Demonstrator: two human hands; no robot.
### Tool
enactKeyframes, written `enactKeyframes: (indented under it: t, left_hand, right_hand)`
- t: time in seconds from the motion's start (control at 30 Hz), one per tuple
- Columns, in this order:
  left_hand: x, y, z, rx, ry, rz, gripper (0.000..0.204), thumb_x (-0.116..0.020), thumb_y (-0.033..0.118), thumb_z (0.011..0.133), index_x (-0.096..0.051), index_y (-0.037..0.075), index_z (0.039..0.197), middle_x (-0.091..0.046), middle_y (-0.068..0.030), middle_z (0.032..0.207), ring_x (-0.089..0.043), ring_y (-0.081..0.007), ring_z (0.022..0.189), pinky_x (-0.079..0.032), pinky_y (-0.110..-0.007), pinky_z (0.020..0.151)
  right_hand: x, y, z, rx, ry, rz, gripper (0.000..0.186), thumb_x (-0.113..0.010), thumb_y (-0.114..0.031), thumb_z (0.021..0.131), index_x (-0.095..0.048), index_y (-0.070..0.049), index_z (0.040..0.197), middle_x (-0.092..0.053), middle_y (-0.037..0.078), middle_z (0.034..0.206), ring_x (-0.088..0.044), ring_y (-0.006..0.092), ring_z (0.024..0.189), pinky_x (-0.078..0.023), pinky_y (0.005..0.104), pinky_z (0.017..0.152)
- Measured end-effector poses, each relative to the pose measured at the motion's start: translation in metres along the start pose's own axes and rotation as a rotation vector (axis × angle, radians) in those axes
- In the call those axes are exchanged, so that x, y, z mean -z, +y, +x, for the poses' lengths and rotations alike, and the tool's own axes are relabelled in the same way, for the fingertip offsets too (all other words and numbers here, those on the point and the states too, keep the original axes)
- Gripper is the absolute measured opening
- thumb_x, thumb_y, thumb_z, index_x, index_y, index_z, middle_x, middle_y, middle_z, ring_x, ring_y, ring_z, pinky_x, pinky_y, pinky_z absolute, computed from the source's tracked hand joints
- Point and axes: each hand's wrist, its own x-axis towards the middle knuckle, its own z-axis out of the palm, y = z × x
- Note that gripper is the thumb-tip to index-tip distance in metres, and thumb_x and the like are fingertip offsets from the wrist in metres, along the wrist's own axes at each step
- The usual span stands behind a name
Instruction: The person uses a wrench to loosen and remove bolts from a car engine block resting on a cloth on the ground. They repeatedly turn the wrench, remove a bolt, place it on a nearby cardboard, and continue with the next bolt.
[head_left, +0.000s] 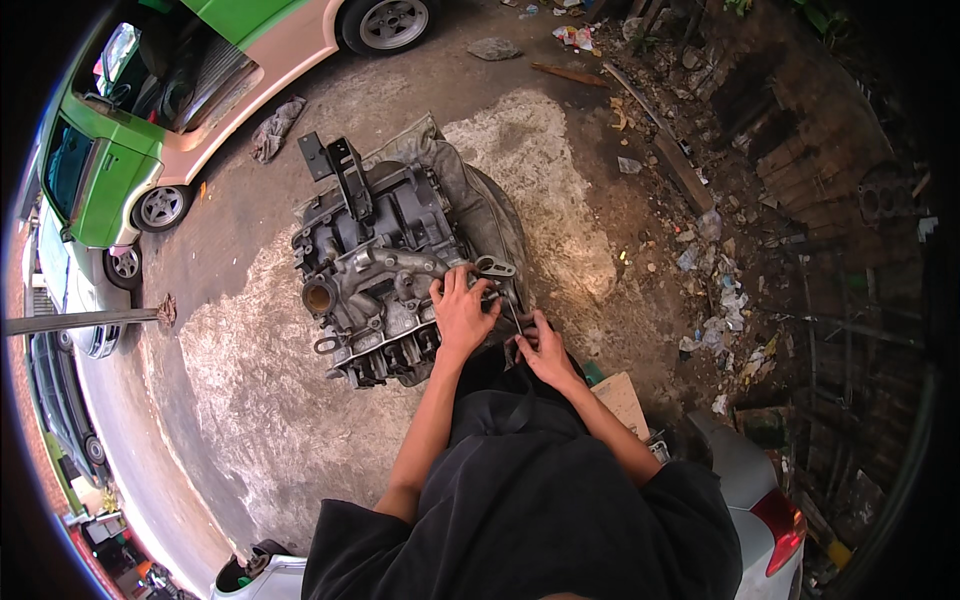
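Your left hand (462,312), fingers half-spread, touches the right end of the dark-grey metal engine (402,212), which sits over crumpled grey cloth (488,196) on concrete ground (250,325). Your right hand (545,354) curls just beside it; either hand's grip cannot be determined.

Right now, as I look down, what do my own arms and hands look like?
Your loose black cloth shirt has short, wide sleeves, leaving both forearms bare. Your left hand and right hand are ungloved, with no watch or bracelet visible at either wrist.
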Motion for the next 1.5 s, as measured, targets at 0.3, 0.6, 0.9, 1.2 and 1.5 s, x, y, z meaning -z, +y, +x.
enactKeyframes:
  t: [0.3, 0.6, 0.9, 1.2, 1.5]
  left_hand:
    - [0.002, 0.0, 0.0, 0.003, -0.009, -0.007, 0.029, -0.085, 0.032, 0.078, -0.078, 0.016, 0.101, -0.06, -0.0067, 0.129, -0.052, -0.0278, 0.13, -0.033, -0.051, 0.109]
    - [0.001, 0.0, -0.001, 0.006, -0.006, -0.003, 0.028, -0.084, 0.031, 0.077, -0.078, 0.016, 0.1, -0.06, -0.006, 0.129, -0.052, -0.0274, 0.13, -0.033, -0.051, 0.109]
    - [0.0, 0.0, 0.0, 0.01, 0.006, -0.002, 0.027, -0.085, 0.032, 0.076, -0.078, 0.018, 0.098, -0.06, -0.0032, 0.128, -0.052, -0.026, 0.129, -0.032, -0.049, 0.109]
    - [0.002, 0.001, 0.001, -0.002, 0.005, -0.006, 0.026, -0.084, 0.03, 0.076, -0.078, 0.017, 0.098, -0.06, -0.0051, 0.128, -0.053, -0.0264, 0.129, -0.034, -0.05, 0.108]
    - [0.0, 0.0, -0.002, 0.002, 0.031, -0.02, 0.027, -0.086, 0.03, 0.075, -0.079, 0.017, 0.098, -0.061, -0.0032, 0.126, -0.053, -0.026, 0.128, -0.032, -0.049, 0.109]
  right_hand:
    - [-0.001, 0.007, 0.001, 0.017, -0.005, 0.011, 0.028, -0.056, 0.0, 0.106, -0.045, 0.001, 0.132, -0.076, 0.014, 0.098, -0.069, 0.0162, 0.07, -0.055, 0.0332, 0.066]
    - [-0.005, 0.013, -0.002, 0.015, 0.006, 0.07, 0.025, -0.055, 0.001, 0.106, -0.047, 0.001, 0.13, -0.075, 0.014, 0.097, -0.074, 0.0186, 0.074, -0.056, 0.0328, 0.064]
    - [-0.015, 0.038, 0.008, 0.083, 0.084, 0.071, 0.021, -0.056, 0.004, 0.105, -0.048, 0.002, 0.124, -0.072, 0.015, 0.094, -0.076, 0.0201, 0.082, -0.06, 0.0334, 0.069]
    - [-0.03, 0.034, 0.013, 0.048, 0.213, 0.071, 0.009, -0.053, 0.004, 0.106, -0.048, 0.001, 0.112, -0.07, 0.013, 0.092, -0.073, 0.0171, 0.079, -0.055, 0.033, 0.067]
    - [-0.028, 0.017, 0.013, 0.122, 0.293, -0.157, 0.013, -0.056, 0.005, 0.102, -0.047, 0.001, 0.11, -0.068, 0.024, 0.095, -0.073, 0.0393, 0.086, -0.054, 0.0442, 0.073]
